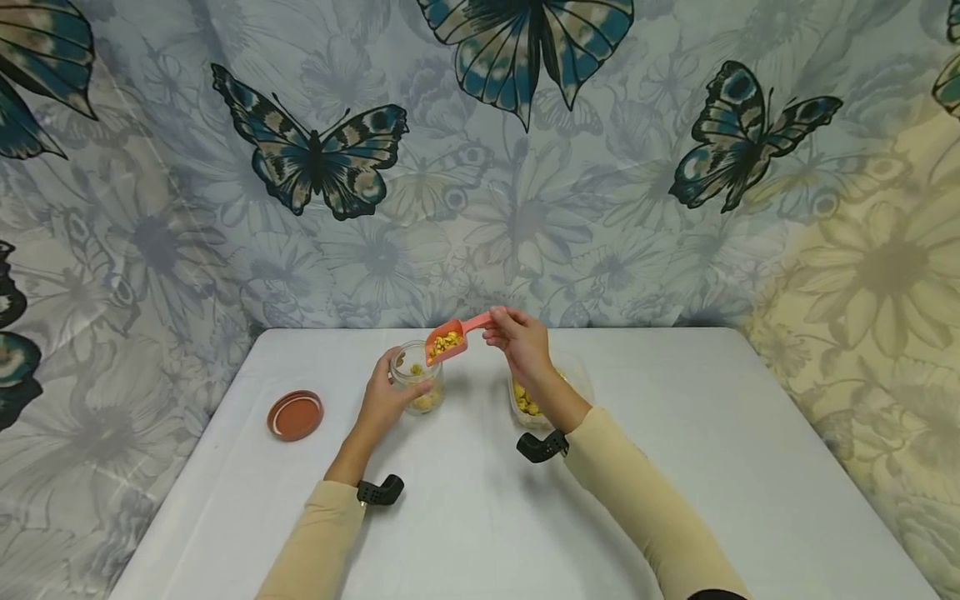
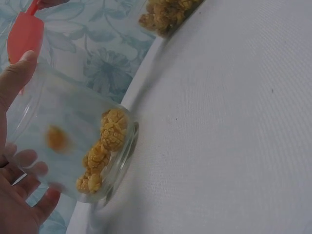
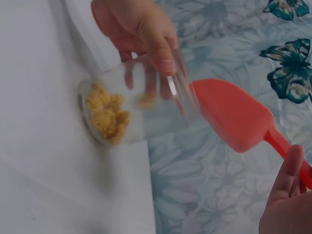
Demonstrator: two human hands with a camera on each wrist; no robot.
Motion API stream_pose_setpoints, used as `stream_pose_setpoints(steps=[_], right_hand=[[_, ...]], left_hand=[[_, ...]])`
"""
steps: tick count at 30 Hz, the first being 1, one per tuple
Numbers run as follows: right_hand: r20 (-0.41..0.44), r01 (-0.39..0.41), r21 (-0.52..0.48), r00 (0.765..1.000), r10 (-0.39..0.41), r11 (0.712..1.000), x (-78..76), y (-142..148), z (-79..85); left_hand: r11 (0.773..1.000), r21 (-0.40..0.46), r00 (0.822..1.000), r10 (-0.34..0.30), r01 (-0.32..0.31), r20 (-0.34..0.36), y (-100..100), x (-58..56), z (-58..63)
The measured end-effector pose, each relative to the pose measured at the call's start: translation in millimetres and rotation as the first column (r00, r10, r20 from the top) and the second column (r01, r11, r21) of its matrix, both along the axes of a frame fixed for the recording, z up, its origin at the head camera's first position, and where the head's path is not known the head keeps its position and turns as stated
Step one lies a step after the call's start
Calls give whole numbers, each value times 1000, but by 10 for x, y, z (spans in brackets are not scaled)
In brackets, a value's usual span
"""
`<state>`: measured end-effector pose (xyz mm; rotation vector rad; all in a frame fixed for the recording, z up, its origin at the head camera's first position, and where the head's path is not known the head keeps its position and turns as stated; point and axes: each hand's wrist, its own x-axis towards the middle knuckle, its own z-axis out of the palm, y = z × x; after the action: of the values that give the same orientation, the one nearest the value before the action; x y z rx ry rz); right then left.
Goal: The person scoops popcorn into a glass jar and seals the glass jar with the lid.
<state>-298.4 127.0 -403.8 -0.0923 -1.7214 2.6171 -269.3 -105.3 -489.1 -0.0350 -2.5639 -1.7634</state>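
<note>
My left hand [image 1: 382,398] grips a clear glass jar [image 3: 168,119] around its side, thumb near the rim. Several pieces of caramel popcorn [image 2: 113,129] lie at the jar's bottom; one blurred piece [image 2: 57,139] appears higher up inside it. By its thin handle, my right hand [image 1: 522,346] holds a red scoop [image 3: 234,114]. The scoop tilts down to the left, its lip at the jar's mouth, and carries more popcorn [image 1: 446,343]. In the left wrist view, only the scoop's red underside and a bit of the right hand show.
Partly hidden under my right forearm stands a clear tub [image 1: 534,423] with popcorn. A reddish-brown round lid [image 1: 296,415] lies left of the jar on the white table [image 1: 465,517]. Behind the table hangs a butterfly-printed cloth [image 1: 495,225].
</note>
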Motion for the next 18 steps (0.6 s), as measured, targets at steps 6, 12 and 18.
stream_pose_setpoints(steps=[6, 12, 18], right_hand=[[-48, -23, 37, 999, 24, 999, -72, -62, 84], [-79, 9, 95, 997, -1, 995, -113, -175, 168], [-121, 19, 121, 993, -5, 992, -125, -247, 178]], left_hand=[[1000, -5, 1000, 3, -3, -15, -1, -6, -30], [1000, 1, 1000, -1, 1, -15, -18, -9, -21], [1000, 23, 1000, -4, 4, -12, -16, -24, -56]])
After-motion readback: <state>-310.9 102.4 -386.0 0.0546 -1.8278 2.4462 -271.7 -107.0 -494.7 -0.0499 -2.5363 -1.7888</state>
